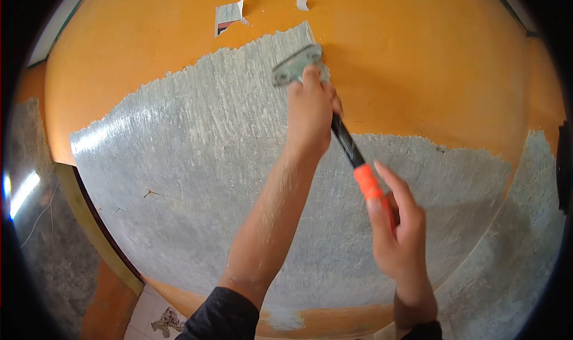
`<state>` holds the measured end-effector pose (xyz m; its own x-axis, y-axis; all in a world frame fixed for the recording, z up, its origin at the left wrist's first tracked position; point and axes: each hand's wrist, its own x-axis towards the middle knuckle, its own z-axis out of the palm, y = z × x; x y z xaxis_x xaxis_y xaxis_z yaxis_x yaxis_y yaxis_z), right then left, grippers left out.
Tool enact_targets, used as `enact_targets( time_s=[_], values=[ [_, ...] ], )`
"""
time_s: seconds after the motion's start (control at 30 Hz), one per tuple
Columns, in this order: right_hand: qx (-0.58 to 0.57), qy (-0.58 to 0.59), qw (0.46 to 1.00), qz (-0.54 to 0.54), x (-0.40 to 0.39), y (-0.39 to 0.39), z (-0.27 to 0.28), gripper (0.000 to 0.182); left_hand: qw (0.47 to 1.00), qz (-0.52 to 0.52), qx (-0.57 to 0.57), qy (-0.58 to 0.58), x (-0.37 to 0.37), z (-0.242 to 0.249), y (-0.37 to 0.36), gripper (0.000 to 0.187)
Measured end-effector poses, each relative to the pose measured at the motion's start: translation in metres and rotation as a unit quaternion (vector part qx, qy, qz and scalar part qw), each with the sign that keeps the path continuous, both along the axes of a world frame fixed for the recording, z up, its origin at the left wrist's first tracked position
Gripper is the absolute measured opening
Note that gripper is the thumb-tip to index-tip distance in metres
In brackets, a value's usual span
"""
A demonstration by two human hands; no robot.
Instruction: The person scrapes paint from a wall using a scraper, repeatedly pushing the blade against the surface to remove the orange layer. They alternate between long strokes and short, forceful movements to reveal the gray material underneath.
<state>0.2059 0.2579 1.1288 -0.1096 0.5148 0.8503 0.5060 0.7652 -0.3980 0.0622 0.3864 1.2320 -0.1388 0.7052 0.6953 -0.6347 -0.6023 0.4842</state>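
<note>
A long-handled scraper [347,142] with a wide metal head, a black shaft and an orange grip slants across the wall. Its head lies at the upper border of the bare grey area [221,137], beside the orange paint [412,71]. My left hand [310,113] is closed round the shaft just below the head, fingers pressed toward the metal. Lower right, my right hand [399,223] holds the orange grip between thumb and fingers, with the index finger stretched out. Pale dust covers my left forearm.
Torn paper pieces [228,18] [302,5] stick to the wall near the top. A nail [151,193] juts from the grey area at left. Debris [168,322] lies on the tiled floor, lower left. A dark-edged frame [98,221] borders the wall at left.
</note>
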Motion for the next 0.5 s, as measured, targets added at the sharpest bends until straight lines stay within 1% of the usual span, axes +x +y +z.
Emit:
enact_targets(
  time_s=[0.03, 0.07, 0.1, 0.13, 0.17, 0.2, 0.3, 0.4, 0.5],
  values=[
    [-0.071, 0.071, 0.992, 0.080, 0.007, 0.000, -0.019, 0.044, 1.000, -0.005, -0.005, 0.014, 0.002, -0.014, -0.004, 0.024],
    [-0.141, 0.141, 0.967, 0.159, 0.013, 0.001, -0.038, 0.046, 1.000, -0.010, -0.012, 0.028, 0.003, -0.028, -0.008, 0.025],
    [-0.212, 0.208, 0.926, 0.235, 0.016, 0.003, -0.056, 0.049, 0.999, -0.015, -0.020, 0.041, 0.005, -0.041, -0.012, 0.027],
    [-0.255, 0.264, 0.875, 0.317, 0.017, 0.008, -0.075, 0.050, 0.998, -0.020, -0.023, 0.046, 0.008, -0.052, -0.015, 0.028],
    [-0.295, 0.317, 0.811, 0.393, 0.018, 0.014, -0.093, 0.051, 0.998, -0.026, -0.027, 0.051, 0.013, -0.060, -0.020, 0.030],
    [-0.329, 0.367, 0.737, 0.463, 0.018, 0.017, -0.102, 0.053, 0.998, -0.033, -0.030, 0.054, 0.018, -0.065, -0.023, 0.031],
    [-0.390, 0.344, 0.651, 0.553, 0.022, 0.024, -0.103, 0.052, 0.994, -0.062, -0.019, 0.092, 0.024, -0.066, -0.022, 0.033],
    [-0.331, 0.305, 0.737, 0.504, 0.020, 0.026, -0.075, 0.050, 0.994, -0.051, -0.011, 0.094, 0.021, -0.038, -0.018, 0.035],
    [-0.308, 0.302, 0.782, 0.450, 0.016, 0.019, -0.037, 0.049, 0.993, -0.055, 0.002, 0.104, 0.022, -0.005, -0.012, 0.036]
  ],
)
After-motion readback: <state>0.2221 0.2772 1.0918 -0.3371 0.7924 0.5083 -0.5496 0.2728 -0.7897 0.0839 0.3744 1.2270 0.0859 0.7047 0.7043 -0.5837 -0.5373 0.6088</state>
